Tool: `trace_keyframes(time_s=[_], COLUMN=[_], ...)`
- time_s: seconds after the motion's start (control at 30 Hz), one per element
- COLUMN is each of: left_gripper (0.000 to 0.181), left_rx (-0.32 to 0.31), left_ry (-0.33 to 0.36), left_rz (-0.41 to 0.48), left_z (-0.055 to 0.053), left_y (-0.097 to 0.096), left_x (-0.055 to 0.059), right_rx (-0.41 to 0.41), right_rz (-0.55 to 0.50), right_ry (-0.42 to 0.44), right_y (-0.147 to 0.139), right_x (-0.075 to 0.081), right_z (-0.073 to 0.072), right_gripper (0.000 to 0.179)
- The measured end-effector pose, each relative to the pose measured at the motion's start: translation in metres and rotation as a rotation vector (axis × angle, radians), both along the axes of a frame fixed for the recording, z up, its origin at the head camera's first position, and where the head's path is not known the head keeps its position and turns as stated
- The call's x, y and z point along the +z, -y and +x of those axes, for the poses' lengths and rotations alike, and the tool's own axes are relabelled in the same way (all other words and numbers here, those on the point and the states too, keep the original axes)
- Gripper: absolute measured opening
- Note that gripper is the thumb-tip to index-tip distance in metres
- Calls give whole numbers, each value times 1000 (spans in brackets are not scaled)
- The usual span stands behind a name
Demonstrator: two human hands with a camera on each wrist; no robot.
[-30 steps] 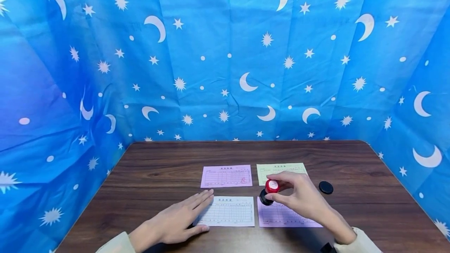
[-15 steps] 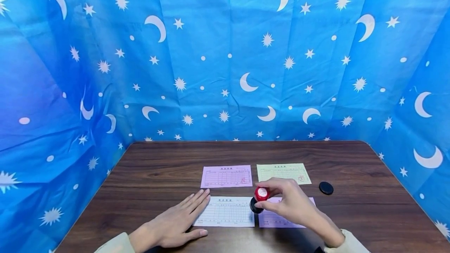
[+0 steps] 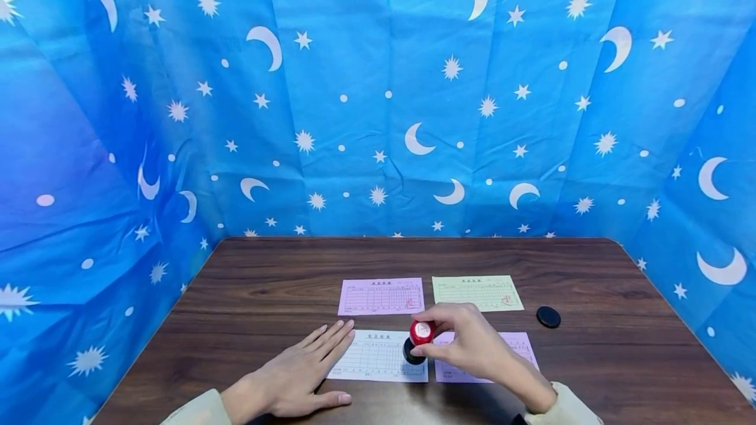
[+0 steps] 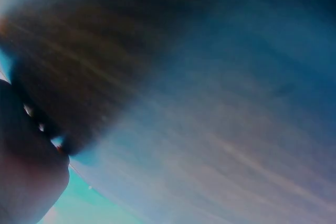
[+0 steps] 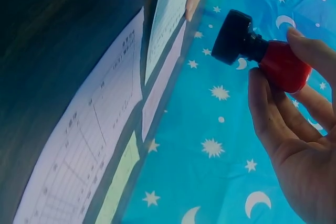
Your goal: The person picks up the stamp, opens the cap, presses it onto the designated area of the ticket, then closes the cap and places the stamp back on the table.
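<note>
My right hand (image 3: 466,340) pinches a round stamp (image 3: 422,332) by its red handle, thumb on one side and fingers on the other. Its black base overlaps the right part of a pale blue-white printed form (image 3: 369,356) in the head view. In the right wrist view the stamp (image 5: 286,66) shows side-on, tilted, with a gap between its black base and the papers. My left hand (image 3: 295,369) lies flat with straight fingers, fingertips at the left edge of that white form. The left wrist view is blurred, with part of the hand (image 4: 31,166) at its left edge.
A purple form (image 3: 461,369) lies right of the white one, partly behind my right hand. Farther back are a pink form (image 3: 378,297) and a green form (image 3: 472,290), both bearing red marks. A black round cap (image 3: 548,317) sits at the right on the wooden table (image 3: 283,261).
My right hand has carried the stamp leftward from over the purple form to over the right part of the white form. My left hand stays nearly where it was.
</note>
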State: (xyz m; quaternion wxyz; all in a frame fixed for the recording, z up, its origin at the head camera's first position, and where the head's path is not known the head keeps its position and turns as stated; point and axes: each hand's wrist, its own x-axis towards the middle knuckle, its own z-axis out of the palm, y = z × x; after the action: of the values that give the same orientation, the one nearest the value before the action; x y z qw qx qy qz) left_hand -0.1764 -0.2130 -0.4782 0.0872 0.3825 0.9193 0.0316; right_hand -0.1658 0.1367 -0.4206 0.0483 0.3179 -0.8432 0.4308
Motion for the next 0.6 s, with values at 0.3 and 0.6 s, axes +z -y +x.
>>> trace_keyframes(time_s=[0.3,0.6], left_gripper=[98,98], left_rx=[4,7], left_ry=[-5,-2], left_rz=[-16,-5], left_z=[-2,0], left_y=[1,1], left_x=[-3,-3], right_rx=[14,32], right_rz=[30,87], right_ry=[72,104], right_y=[11,12], right_x=[-5,-13], right_z=[-2,-4], right_gripper=[42,43])
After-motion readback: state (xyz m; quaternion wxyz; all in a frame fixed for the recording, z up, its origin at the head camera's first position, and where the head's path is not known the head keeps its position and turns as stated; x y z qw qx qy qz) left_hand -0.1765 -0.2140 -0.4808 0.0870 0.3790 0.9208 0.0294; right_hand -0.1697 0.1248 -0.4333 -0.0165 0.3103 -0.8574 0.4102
